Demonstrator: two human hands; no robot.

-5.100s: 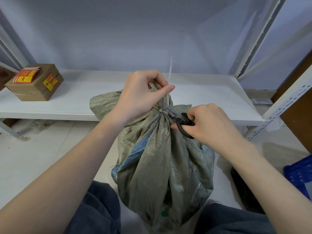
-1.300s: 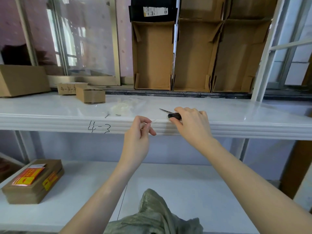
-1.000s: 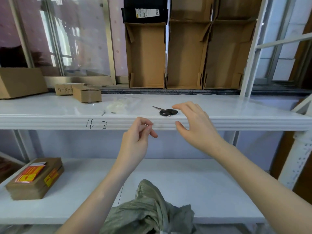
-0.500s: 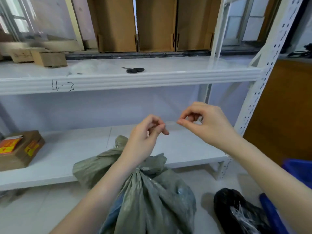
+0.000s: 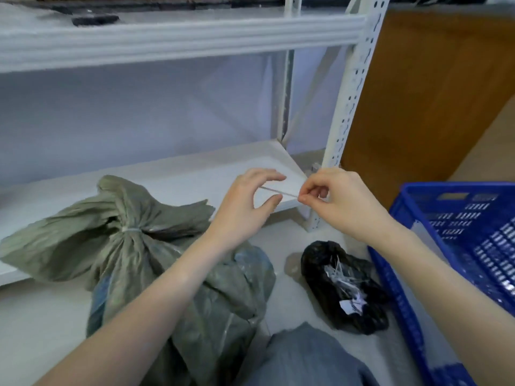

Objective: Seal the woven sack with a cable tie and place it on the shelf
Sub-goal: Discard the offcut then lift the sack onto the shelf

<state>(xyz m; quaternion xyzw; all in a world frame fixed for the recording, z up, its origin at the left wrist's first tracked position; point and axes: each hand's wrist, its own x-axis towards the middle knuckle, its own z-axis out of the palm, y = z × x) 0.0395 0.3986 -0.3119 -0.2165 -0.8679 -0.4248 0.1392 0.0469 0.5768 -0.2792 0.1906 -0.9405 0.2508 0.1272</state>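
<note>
Sack [image 5: 178, 288]: grey-green woven, on the floor in front of the person's knee [image 5: 306, 358], its gathered top leaning over the lower shelf's front edge.
Tie [image 5: 131, 230]: pale band cinched round the sack's neck; loose mouth fans out above it.
Black bag [image 5: 345, 288]: on the floor right of the sack, open, white strips showing inside.
Crate [image 5: 459, 246]: blue, slotted plastic, at the far right, just beside the black bag.
Left hand [image 5: 245, 207]: above the sack, thumb and fingers curved with a gap between them; one end of the strip [image 5: 278, 191] runs in behind the fingers, and how it is held there cannot be told.
Right hand [image 5: 340, 201]: thumb and forefinger pinch the other end of the thin pale strip, other fingers curled.
Lower shelf [image 5: 195, 174]: white, behind both hands.
Post [image 5: 351, 87]: white, perforated, at the shelf's right corner.
Upper shelf [image 5: 178, 37]: white ribbed edge, a blurred dark thing on top.
</note>
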